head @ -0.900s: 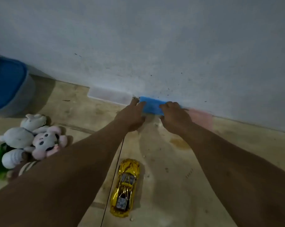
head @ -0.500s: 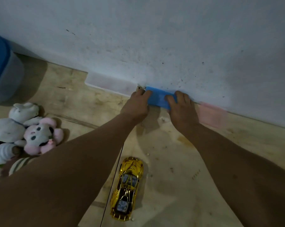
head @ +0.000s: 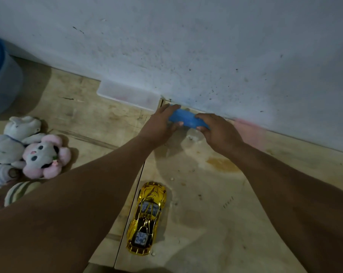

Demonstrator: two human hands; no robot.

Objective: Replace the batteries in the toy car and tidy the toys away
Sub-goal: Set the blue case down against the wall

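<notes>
1. Lowest in the frame, just below centre, the shiny gold plastic toy car [head: 147, 217] sits upright on the pale wooden floor [head: 206, 213], nose pointing up-frame, touched by neither hand.
2. At the left edge lies a heap of soft toys: a white plush rabbit [head: 11, 140] and a pink-and-white plush animal [head: 44, 158] touching it.
3. Above centre, by the foot of the grey wall [head: 206, 46], the left hand [head: 158, 127] and right hand [head: 215, 131] each grip one end of a small blue plastic oblong object [head: 186, 119], fingers curled over it, thumbs under.
4. What it is cannot be told; it may be a battery holder or case.
5. Judged step: fetching or opening this blue piece, ahead of the battery swap.
6. Next move likely calls for bringing it down-frame to the car and turning the car over.
</notes>
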